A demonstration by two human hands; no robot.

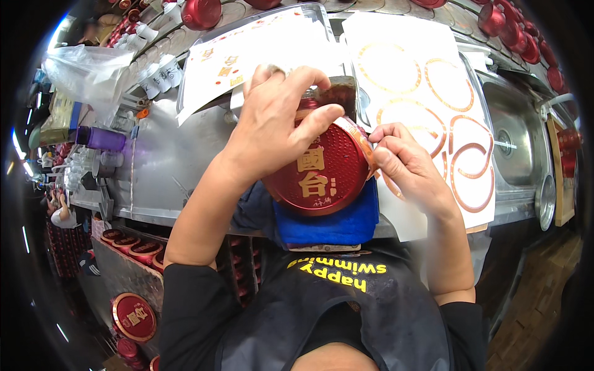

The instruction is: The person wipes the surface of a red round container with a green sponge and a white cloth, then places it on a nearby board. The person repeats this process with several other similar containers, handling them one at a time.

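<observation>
A round, flat-faced red bottle [318, 167] with raised gold characters lies on a folded blue cloth [325, 224] in front of me. Over its upper left side is my left hand [278, 114], fingers apart, the thumb along the bottle's upper rim. At the right rim, my right hand [405, 157] pinches a thin orange-gold decal strip [367, 152] between thumb and fingers. Part of that strip follows the curved edge of the bottle. My left hand partly hides the bottle's top.
A white sheet of orange-gold ring decals [427, 55] lies to the right, before a steel sink [513, 139]. Another printed decal sheet [216, 62] rests on a tray at the back. Red bottles [201, 13] stand along the far edge; more decorated ones [134, 317] sit lower left.
</observation>
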